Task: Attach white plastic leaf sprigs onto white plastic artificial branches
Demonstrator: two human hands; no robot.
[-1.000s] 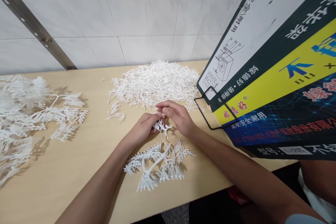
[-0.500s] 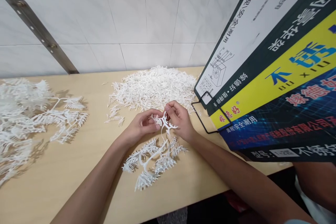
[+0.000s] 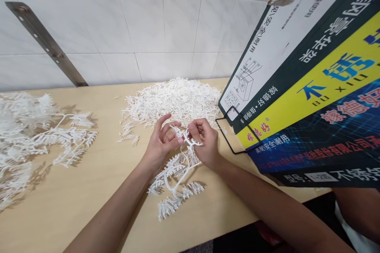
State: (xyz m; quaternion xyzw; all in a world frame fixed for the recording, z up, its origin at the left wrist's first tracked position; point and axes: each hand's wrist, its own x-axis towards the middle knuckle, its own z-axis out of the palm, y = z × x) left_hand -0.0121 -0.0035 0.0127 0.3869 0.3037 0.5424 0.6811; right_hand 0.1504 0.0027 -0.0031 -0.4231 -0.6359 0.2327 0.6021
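Observation:
A branched white plastic sprue (image 3: 189,172) hangs from my right hand (image 3: 206,142), whose fingers are closed on its upper part. Its curved runners carry rows of thin white prongs, and the lower ones spread just over the table. My left hand (image 3: 160,142) is beside it, thumb and a finger pinched around a small bunch of thin white plastic pieces (image 3: 177,131), with the index finger raised. Whether that bunch is still joined to the sprue I cannot tell. Right behind both hands lies a heap of loose white pieces (image 3: 178,99).
More white sprues (image 3: 26,138) lie tangled on the left of the wooden table (image 3: 97,197). A printed cardboard box (image 3: 297,87) leans at the right, with a black wire frame (image 3: 224,136) at its corner. A metal bracket (image 3: 47,45) is fixed to the tiled wall.
My left hand's index finger has lifted and spread from the pinch. The sprue has turned and its lower branches have swung slightly right. The camera view has tilted a little.

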